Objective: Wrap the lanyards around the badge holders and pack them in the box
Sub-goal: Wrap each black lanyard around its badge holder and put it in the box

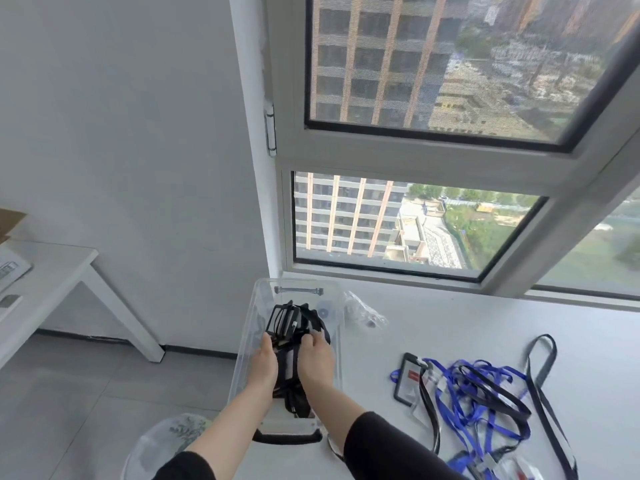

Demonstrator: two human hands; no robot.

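Down inside the clear box [257, 299] at the left end of the white table [450, 327]; left hand [265, 362] laid with fingers fairly straight against the left side of a black wrapped bundle [286, 363], right hand [317, 358] with fingertips curled down onto its right edge; seemingly squeezing and settling it between the two rather than lifting; further bundles [289, 322] packed just beyond, toward the far end; long axis of the box running away from the body, with the bundles lined along it. Next, as a judgement: reaching rightward over the box wall to the loose pile [481, 393] of blue and black lanyards, well apart on the table; a black-framed badge holder [408, 379] at its left edge, lying roughly lengthwise away from the body; right hand clearly the nearer; impossible to count what remains in the tangle.
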